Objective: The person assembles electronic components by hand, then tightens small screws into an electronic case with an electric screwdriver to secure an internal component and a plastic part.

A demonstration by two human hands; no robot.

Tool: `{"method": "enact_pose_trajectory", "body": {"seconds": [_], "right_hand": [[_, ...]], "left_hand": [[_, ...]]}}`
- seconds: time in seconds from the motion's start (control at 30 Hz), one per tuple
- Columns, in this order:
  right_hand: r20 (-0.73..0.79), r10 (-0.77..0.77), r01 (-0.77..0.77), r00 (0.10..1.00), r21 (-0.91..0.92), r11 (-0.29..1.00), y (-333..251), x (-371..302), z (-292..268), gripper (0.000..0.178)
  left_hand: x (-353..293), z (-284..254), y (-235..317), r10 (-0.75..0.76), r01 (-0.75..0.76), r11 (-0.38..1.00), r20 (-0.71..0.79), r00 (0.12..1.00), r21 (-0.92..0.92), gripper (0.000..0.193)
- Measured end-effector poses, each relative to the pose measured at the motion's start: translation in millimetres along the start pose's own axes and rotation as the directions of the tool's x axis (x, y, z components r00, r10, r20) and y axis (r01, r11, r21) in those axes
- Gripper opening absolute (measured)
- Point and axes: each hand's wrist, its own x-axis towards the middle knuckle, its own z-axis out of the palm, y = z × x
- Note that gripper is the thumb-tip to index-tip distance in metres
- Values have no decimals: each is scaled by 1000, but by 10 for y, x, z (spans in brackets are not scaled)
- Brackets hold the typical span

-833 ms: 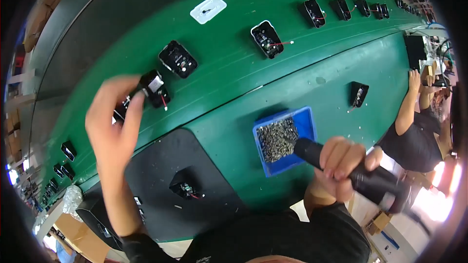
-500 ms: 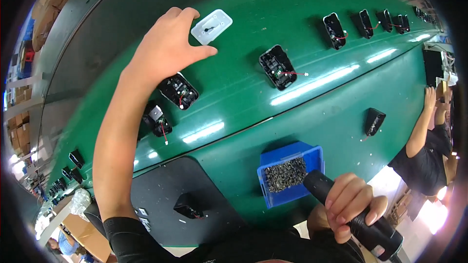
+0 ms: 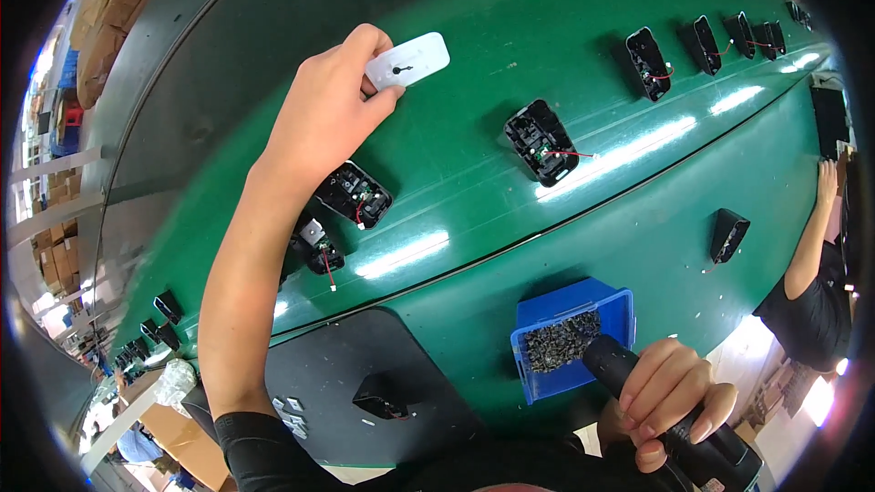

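At the far side of the green table, my left hand (image 3: pixel 342 96) grips a white plastic cover (image 3: pixel 415 59) by its near left end, thumb on one edge and fingers on the other. A small dark keyhole-like mark shows on the cover. My right hand (image 3: pixel 670 396) is wrapped round a black electric screwdriver (image 3: pixel 612 360), its nose over the blue bin (image 3: pixel 629 323). The bin holds many small dark screws (image 3: pixel 556 343). Below my left wrist lies an open black housing (image 3: pixel 357 196) with a circuit board and red wire; another housing (image 3: pixel 316 244) sits beside it.
Another open black housing (image 3: pixel 541 143) lies mid-table, with several more in a row (image 3: pixel 648 64) at the far right. One housing (image 3: pixel 380 398) rests on the black mat (image 3: pixel 310 355), another (image 3: pixel 728 236) near the right edge. A co-worker's arm (image 3: pixel 807 246) reaches in from the right.
My left hand, spread beside the white cover before, has closed on it and tilted it. The whole view has shifted slightly; my right hand still holds the screwdriver by the bin.
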Motion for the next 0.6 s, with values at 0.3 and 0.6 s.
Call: {"method": "enact_pose_trajectory", "body": {"seconds": [0.3, 0.6], "right_hand": [[86, 17, -18, 996, 17, 1000, -3, -6, -58, 47], [74, 13, -13, 997, 5, 1000, -11, -8, -53, 48]], "left_hand": [[-37, -17, -2, 11, -12, 1000, -27, 1000, -27, 23], [-47, -24, 57, 35, -35, 999, -39, 999, -7, 20]]}}
